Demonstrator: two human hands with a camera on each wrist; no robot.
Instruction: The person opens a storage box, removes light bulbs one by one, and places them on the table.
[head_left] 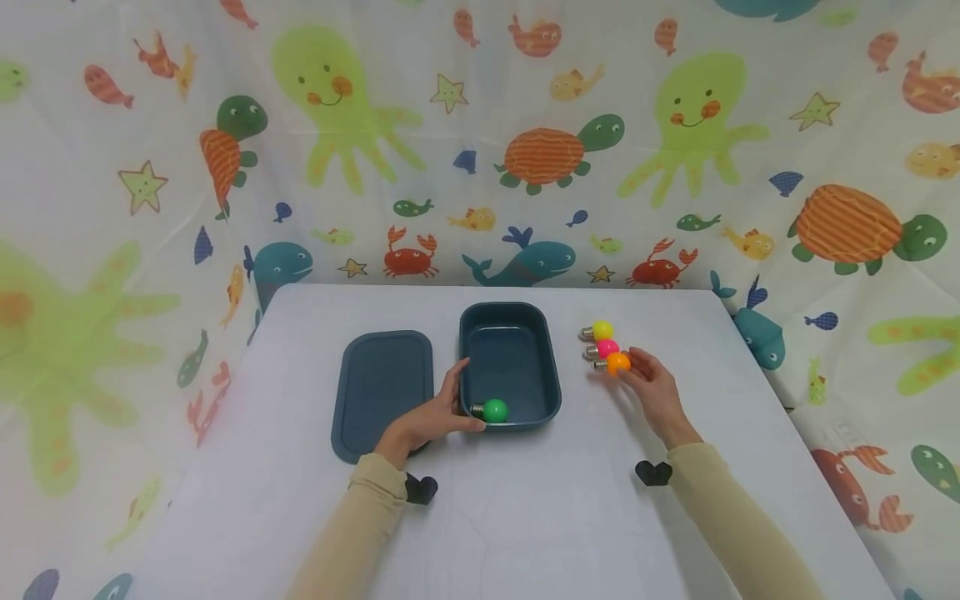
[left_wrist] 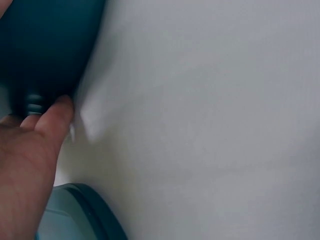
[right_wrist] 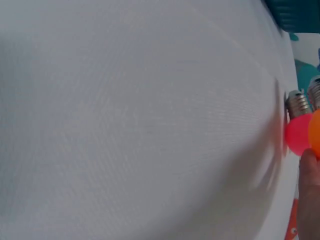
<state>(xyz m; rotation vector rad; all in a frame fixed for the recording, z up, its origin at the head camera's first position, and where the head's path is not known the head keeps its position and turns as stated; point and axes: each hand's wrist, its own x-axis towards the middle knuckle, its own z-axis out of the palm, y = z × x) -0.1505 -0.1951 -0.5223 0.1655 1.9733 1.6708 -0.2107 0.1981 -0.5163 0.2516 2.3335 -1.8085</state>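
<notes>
While the left hand [head_left: 429, 419] clasps the dark-blue, round-cornered box [head_left: 510, 362], probably steadying it, the right hand [head_left: 656, 393] pinches the round orange metal-based bulb [head_left: 618, 363], fingers narrow on its globe, right of the box, beside the round pink metal-based bulb [head_left: 608, 347].

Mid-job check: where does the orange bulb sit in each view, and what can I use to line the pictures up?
Head: right of centre, nearest bulb of the row, at the right hand's fingertips: orange bulb.
Left wrist: not in it.
Right wrist: at the right edge, partly cut off, just above a fingertip.
Shared landmark: the dark blue box, centre in head, upper left in left wrist, top right corner in right wrist.
</notes>
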